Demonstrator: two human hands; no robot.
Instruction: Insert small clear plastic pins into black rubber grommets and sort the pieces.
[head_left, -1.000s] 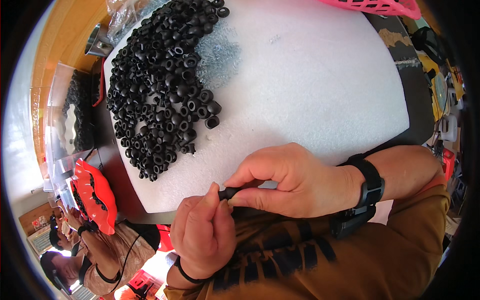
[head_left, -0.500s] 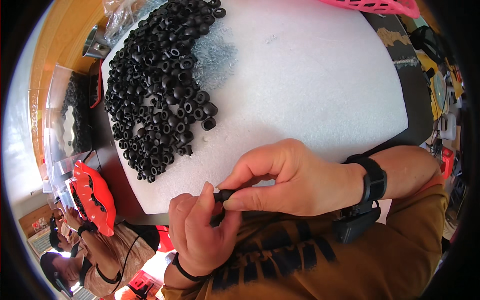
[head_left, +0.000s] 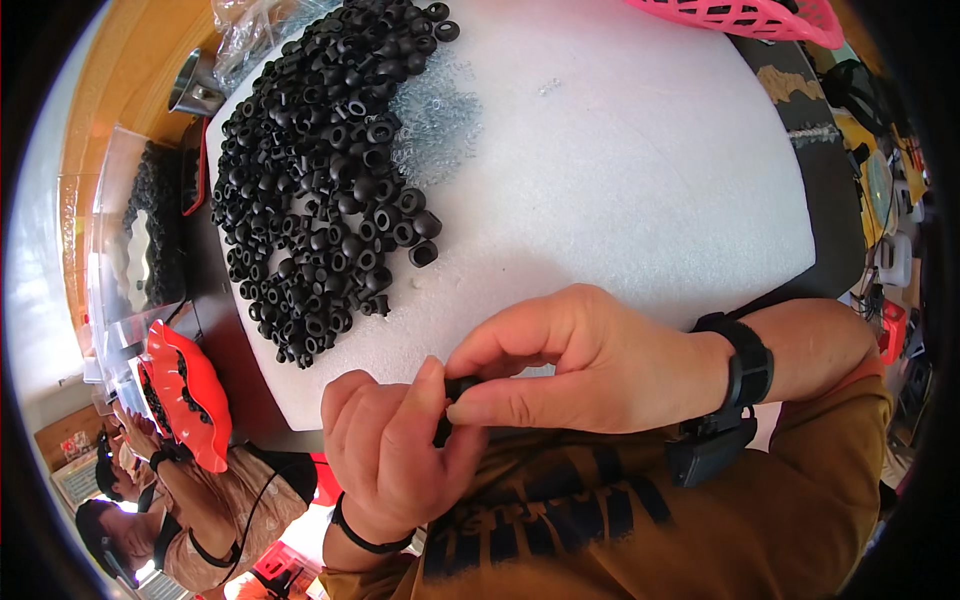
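Note:
In front of my body, both hands meet at the near edge of the white foam sheet [head_left: 640, 180]. Between their fingertips is a small black plastic piece [head_left: 460, 387], mostly covered by the fingers. My left hand [head_left: 395, 450] is closed, its thumb and index finger gripping the piece from the left. From the right, my right hand [head_left: 590, 365] pinches it with thumb and forefinger. More black showing in the left grip belongs to the same or a second piece; I cannot tell. A large heap of hollow, rounded black plastic pieces [head_left: 320, 180] covers the sheet's left side.
Small, thin metal springs [head_left: 435, 120] lie beside the heap. A pink plastic basket [head_left: 750, 18] stands at the far right. Left of the sheet are a wavy-rimmed red bowl [head_left: 190, 400] with black pieces, a metal cup [head_left: 195, 85] and another person's arm [head_left: 190, 500].
My left hand has shifted slightly left and up, and the black piece has turned and is more hidden between the fingers. The right hand keeps its pinch nearly in place.

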